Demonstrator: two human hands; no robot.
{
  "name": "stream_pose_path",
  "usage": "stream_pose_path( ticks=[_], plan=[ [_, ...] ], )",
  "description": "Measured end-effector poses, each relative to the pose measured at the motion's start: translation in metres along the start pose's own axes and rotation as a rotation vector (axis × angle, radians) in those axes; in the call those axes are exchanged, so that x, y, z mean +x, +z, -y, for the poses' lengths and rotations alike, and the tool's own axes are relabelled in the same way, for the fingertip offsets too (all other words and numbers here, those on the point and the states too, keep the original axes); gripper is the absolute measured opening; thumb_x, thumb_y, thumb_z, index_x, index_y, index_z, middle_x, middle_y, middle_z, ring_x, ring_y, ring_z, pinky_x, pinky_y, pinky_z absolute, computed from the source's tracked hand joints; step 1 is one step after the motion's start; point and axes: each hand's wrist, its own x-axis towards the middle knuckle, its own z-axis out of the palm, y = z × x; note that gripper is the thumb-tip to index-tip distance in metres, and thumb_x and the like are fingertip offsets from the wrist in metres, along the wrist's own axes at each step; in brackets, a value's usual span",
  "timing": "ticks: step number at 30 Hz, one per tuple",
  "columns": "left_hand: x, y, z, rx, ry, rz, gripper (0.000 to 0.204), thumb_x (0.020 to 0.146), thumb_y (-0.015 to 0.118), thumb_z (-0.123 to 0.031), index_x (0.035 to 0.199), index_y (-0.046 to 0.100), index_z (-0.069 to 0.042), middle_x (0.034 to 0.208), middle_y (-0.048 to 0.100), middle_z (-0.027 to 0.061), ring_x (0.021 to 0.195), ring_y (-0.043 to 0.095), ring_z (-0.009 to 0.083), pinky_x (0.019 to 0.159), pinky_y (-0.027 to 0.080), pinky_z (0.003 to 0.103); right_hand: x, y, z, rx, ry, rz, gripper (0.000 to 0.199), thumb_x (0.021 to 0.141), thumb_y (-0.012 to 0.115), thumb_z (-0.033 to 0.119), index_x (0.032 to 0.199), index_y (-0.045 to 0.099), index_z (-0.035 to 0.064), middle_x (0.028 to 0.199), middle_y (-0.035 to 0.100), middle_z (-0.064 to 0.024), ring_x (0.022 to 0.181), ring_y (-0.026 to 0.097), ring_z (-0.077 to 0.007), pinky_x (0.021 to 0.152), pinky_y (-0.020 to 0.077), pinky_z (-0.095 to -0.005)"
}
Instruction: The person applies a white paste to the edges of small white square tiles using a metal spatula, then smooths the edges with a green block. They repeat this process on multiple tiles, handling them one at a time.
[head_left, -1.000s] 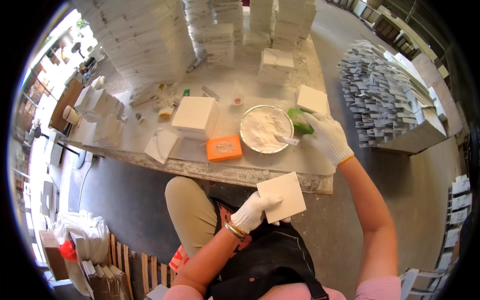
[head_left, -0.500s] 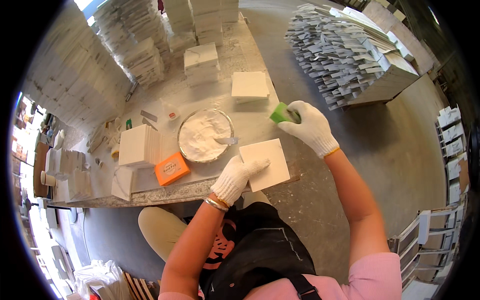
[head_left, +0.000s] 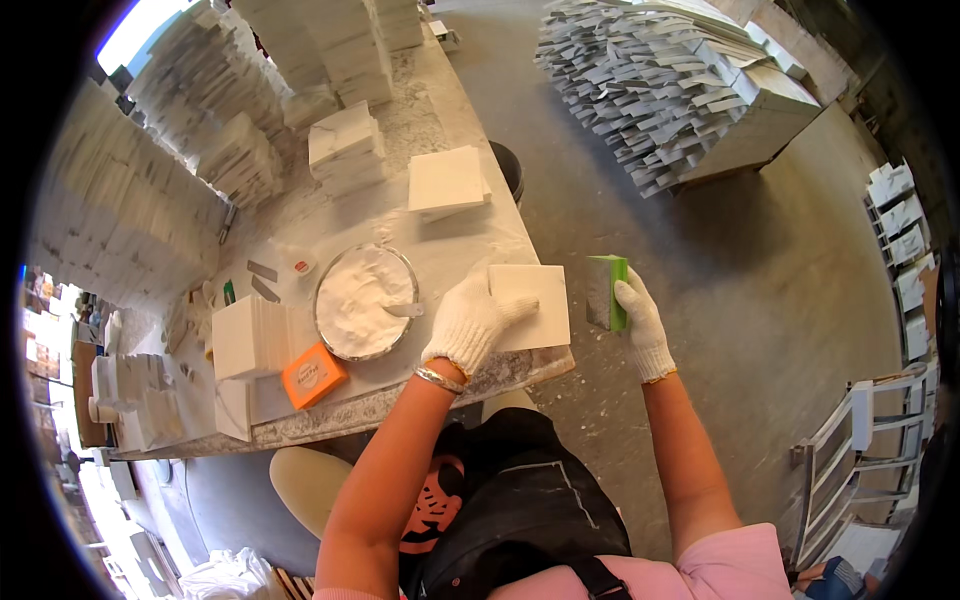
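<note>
My left hand (head_left: 468,322), in a white knit glove, lies flat on a square white tile (head_left: 535,305) at the near right corner of the dusty work table (head_left: 420,390). To the right of the table's edge, over the floor, my gloved right hand (head_left: 640,320) grips a green scraper (head_left: 607,291), its blade upright and apart from the tile. Just left of the tile stands a round metal bowl (head_left: 362,302) of white paste with a tool lying in it.
An orange block (head_left: 313,375) and a stack of white tiles (head_left: 248,338) sit left of the bowl. More tile stacks (head_left: 345,148) and one tile pile (head_left: 447,182) stand farther back. A large pallet of grey tiles (head_left: 680,90) fills the floor at the upper right. A white rack (head_left: 860,430) is at the right.
My left hand has laid the tile down flat on the table corner. My right hand with the green scraper has moved off the table, to the right of the tile.
</note>
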Motion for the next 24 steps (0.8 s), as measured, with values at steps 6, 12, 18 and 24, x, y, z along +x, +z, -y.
stream_pose_path(
  ticks=[6,12,18,24],
  plan=[
    [-0.025,-0.006,-0.041,0.504,-0.025,-0.166,0.083,0.072,0.086,-0.045,0.137,0.058,-0.003,0.12,0.068,0.0213,0.107,0.068,0.0388,0.088,0.056,0.045,0.005,0.01,-0.007,-0.05,-0.078,-0.047,0.066,0.095,0.067,0.028,0.152,0.046,0.0021,0.14,0.058,-0.009,0.125,0.056,-0.0181,0.107,0.0439,-0.0333],
    [-0.025,-0.001,-0.015,0.644,0.426,-0.172,0.09,0.064,0.088,-0.046,0.137,0.055,-0.005,0.146,0.05,0.0218,0.136,0.046,0.04,0.107,0.042,0.053,0.012,0.019,0.001,-0.163,-0.138,-0.04,0.066,0.091,0.074,0.022,0.15,0.051,0.0047,0.134,0.059,-0.007,0.12,0.057,-0.0176,0.105,0.0454,-0.0329],
    [-0.018,0.009,0.001,0.629,0.483,-0.13,0.093,0.06,0.09,-0.05,0.134,0.054,-0.007,0.15,0.046,0.0166,0.141,0.041,0.0357,0.116,0.033,0.057,0.026,0.031,-0.018,-0.433,-0.369,0.025,0.067,0.085,0.08,0.02,0.146,0.056,0.0058,0.13,0.057,-0.0076,0.12,0.056,-0.0183,0.103,0.0465,-0.0337],
    [-0.015,0.007,0.005,0.587,0.447,-0.108,0.095,0.06,0.089,-0.052,0.136,0.054,-0.007,0.151,0.045,0.0151,0.141,0.041,0.0354,0.118,0.031,0.056,0.0,-0.017,-0.079,-0.433,-0.091,-0.03,0.071,0.086,0.079,0.024,0.149,0.053,0.0044,0.126,0.063,-0.0102,0.116,0.06,-0.0186,0.1,0.0494,-0.0336]
  ],
)
